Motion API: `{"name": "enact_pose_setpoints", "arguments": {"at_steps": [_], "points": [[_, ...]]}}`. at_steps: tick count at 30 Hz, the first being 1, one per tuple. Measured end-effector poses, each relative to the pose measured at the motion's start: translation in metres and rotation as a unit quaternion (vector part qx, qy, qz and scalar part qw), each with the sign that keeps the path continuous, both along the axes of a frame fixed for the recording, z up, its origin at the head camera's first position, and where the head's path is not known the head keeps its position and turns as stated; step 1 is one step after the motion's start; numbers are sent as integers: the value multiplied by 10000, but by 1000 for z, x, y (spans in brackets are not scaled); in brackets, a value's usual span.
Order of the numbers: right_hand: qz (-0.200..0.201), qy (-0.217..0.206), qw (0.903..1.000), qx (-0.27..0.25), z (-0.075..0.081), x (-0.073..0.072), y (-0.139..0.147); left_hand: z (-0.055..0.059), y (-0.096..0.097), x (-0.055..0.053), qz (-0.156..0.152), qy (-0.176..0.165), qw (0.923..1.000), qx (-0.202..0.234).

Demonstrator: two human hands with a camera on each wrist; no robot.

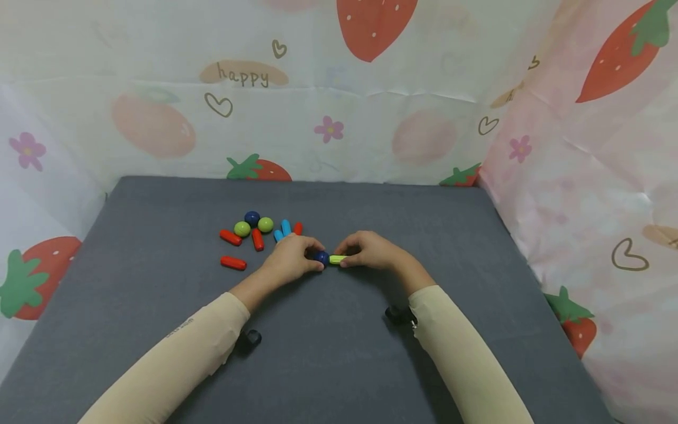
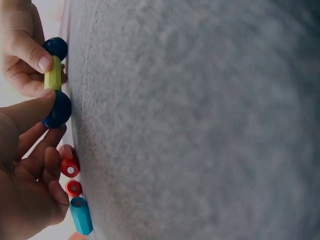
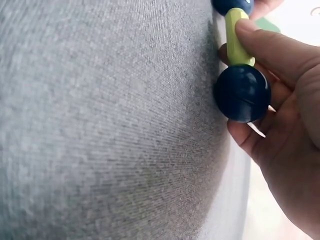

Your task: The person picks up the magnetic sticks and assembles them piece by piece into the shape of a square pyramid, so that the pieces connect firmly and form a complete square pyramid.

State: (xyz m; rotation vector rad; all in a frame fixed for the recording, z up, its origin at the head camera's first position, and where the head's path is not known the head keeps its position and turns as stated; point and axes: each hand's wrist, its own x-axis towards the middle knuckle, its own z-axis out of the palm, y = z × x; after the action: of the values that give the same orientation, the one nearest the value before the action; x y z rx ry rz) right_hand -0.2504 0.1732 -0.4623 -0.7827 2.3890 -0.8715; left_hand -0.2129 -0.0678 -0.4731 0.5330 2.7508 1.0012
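Near the middle of the grey table, my left hand [image 1: 290, 257] pinches a dark blue ball [image 1: 322, 258] between thumb and fingers. Against this ball stands one end of a yellow-green magnetic rod [image 1: 337, 259], which my right hand [image 1: 373, 250] pinches from the right. A second dark blue ball [image 3: 243, 94] sits on the rod's other end, beneath my right palm; in the head view that hand hides it. In the left wrist view, ball, rod and ball form one straight line. Red rods [image 2: 69, 161] and a light blue rod [image 2: 81, 216] lie beyond my left fingers.
Left of and behind my left hand lie loose pieces: red rods [image 1: 233, 262], light blue rods [image 1: 286, 227], two green balls [image 1: 265, 224] and a dark blue ball [image 1: 252, 218]. A strawberry-printed cloth [image 1: 365, 147] hangs along the table's back and sides.
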Motion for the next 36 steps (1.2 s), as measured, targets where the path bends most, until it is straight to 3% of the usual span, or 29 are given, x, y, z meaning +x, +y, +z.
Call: {"name": "enact_pose_setpoints", "arguments": {"at_steps": [9, 15, 23, 36], "points": [[-571, -68, 9983, -86, -1, 12, 4, 8, -7, 1, -131, -275, 9993, 194], [-1248, 7, 9919, -252, -5, 26, 6, 14, -15, 0, 22, -74, 9999, 141], [-1937, 31, 9803, -389, -7, 42, 2, 13, -25, 0, 379, 28, 9993, 32], [-1873, 233, 9820, -59, -4, 40, 9, 5, -31, 1, 533, -12, 9984, -168]]}}
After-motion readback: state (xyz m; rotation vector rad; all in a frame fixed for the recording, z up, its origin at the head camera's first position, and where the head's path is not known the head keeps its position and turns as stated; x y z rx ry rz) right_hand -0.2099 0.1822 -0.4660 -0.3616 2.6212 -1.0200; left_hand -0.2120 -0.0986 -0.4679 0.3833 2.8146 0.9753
